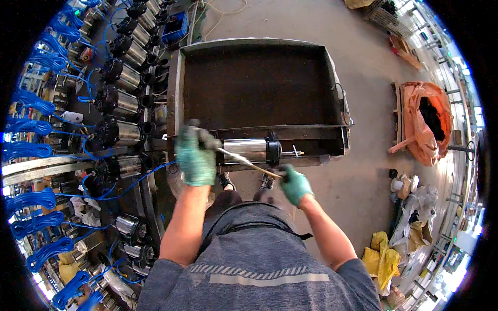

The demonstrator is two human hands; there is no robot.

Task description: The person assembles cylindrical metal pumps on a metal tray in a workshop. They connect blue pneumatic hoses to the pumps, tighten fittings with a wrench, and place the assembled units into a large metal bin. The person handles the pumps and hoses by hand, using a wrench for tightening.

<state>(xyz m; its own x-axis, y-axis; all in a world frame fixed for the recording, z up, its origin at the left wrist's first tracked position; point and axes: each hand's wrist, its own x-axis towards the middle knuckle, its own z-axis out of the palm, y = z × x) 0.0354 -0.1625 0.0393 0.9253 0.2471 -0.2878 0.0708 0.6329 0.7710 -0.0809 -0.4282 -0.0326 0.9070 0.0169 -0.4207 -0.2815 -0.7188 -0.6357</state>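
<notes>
A shiny steel cylinder with black ends (246, 150), like a pump or motor body, lies sideways on the near ledge of a dark metal trough (259, 127). My right hand (296, 186), in a green glove with dark fingertips, is closed round the tan end of a thin stick-like tool (248, 163). The tool slants up to the left across the cylinder's near side, its far part pale grey. Over the cylinder's left end is my gloved left hand (197, 158), smeared by motion. The tool's far tip meets its dark fingers; whether they grip it is unclear.
Several similar steel cylinders (124, 103) with coiled blue cables (31, 150) stand in rows on the left. A blue bin (175, 27) sits at the back left. On the right are an orange sack (428, 140), yellow cloth (381, 259) and plastic bags (425, 202).
</notes>
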